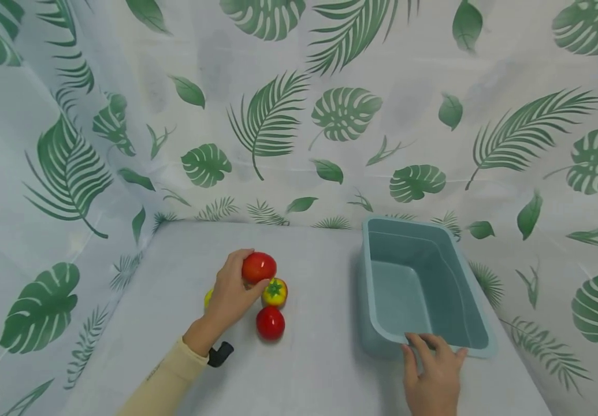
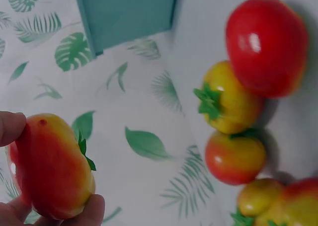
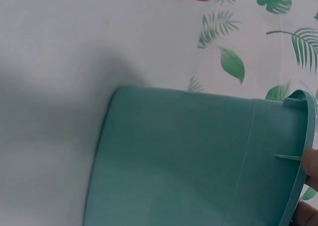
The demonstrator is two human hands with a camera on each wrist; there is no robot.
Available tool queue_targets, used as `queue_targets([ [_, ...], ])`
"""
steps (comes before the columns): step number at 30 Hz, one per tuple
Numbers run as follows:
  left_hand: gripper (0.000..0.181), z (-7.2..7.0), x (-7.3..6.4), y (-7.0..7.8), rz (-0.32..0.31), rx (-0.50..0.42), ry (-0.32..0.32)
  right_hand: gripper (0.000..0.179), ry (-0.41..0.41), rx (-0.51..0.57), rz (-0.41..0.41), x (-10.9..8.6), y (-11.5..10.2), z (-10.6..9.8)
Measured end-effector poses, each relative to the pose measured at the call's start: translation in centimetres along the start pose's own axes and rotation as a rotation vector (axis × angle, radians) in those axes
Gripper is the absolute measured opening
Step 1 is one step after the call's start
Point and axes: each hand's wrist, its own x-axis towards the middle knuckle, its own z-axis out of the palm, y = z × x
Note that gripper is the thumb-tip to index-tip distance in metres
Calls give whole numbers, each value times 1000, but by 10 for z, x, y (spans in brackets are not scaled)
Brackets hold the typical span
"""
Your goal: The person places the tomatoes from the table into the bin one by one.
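Observation:
My left hand [image 1: 228, 297] holds a red-and-yellow tomato [image 1: 259, 268] between thumb and fingers, raised over the table. In the left wrist view this tomato [image 2: 52, 166] shows a green leafy top facing right. Just below it in the head view are a yellow tomato with a green star-shaped top [image 1: 275, 292] and a glossy red tomato [image 1: 270, 323]. Over at the right, my right hand [image 1: 433, 372] pinches the near rim of a blue-green plastic bin [image 1: 374, 315], thumb outside and fingers over the edge. The bin's inside shows a bare floor.
Part of a yellow piece [image 1: 208, 298] peeks out behind my left hand. A small black object [image 1: 221, 354] lies by the left sleeve. More red-and-yellow tomatoes [image 2: 236, 156] lie grouped in the left wrist view. Leaf-patterned sheeting [image 1: 278, 115] stands behind and beside the table.

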Motion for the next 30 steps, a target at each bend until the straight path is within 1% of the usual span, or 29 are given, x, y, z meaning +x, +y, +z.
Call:
queue_targets([
  [4, 66, 7, 13, 15, 39, -26, -52, 26, -4, 1, -7, 0, -3, 2],
  [8, 65, 15, 22, 31, 93, -85, -98, 25, -11, 6, -11, 0, -6, 5],
  [14, 67, 31, 25, 46, 169, -158, -124, 25, -20, 27, -20, -1, -13, 9],
  [17, 69, 40, 26, 53, 199, -168, -138, 24, -20, 39, -23, -3, -16, 12],
  [21, 69, 53, 29, 64, 238, -174, -180, 24, -28, 60, -15, -4, -16, 14],
  [23, 69, 58, 31, 70, 257, -195, -206, 23, -28, 67, -10, -4, -16, 14],
  [25, 68, 62, 33, 77, 272, -223, -225, 22, -28, 71, -7, -4, -17, 15],
  [30, 66, 72, 37, 91, 278, -297, -262, 20, -15, 73, -8, -2, -20, 16],
])
